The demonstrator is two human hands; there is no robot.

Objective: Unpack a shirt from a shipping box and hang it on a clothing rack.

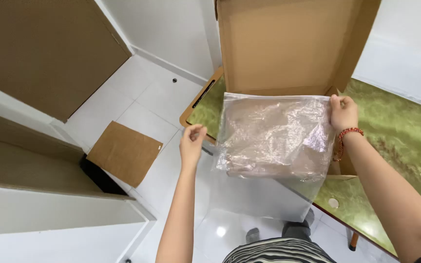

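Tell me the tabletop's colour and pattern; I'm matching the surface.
Green with a marbled, mottled pattern: the tabletop, best in the head view.

Bright, even indoor light, likely from overhead. Small white glare spot on the glossy floor tiles (221,231) low in frame. Sheen and pale streaks across the clear plastic bag (274,141), washing out what lies behind. Soft highlights on the green tabletop (400,131). Weak, diffuse shadows; darkest patch under the shelf (98,176) at left. Sharp focus mid-frame. Wide-angle bending at edges, wall lines and forearms stretched. White walls near overexposed upper right.
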